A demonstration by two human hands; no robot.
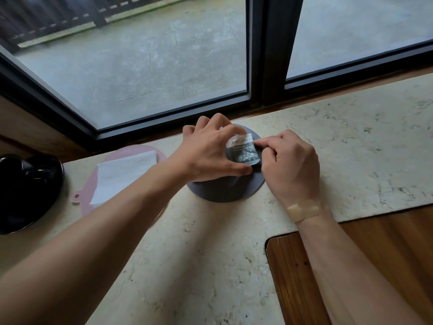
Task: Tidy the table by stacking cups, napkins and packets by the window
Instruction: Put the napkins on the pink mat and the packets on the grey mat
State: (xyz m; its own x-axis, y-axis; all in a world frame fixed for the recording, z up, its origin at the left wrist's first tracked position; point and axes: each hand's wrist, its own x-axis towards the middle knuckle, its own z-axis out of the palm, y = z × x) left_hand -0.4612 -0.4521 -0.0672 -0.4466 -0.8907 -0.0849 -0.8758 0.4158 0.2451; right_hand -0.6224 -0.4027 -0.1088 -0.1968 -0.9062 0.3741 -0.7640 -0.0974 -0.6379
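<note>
A small silver-grey sugar packet (243,151) with a white top band lies over a round dark grey coaster (225,191) near the window. My left hand (210,153) curls around the packet's left side, thumb under its lower edge. My right hand (290,165) pinches the packet's right edge between thumb and forefinger. A white napkin (121,174) rests on a pink round mat (87,184) to the left. At the far left stand black cups (25,184) on a black saucer, partly cut off by the frame edge.
The marble table (210,254) runs along a dark-framed window (264,66). A wooden inset (351,266) fills the table's lower right. A plaster sits on my right wrist.
</note>
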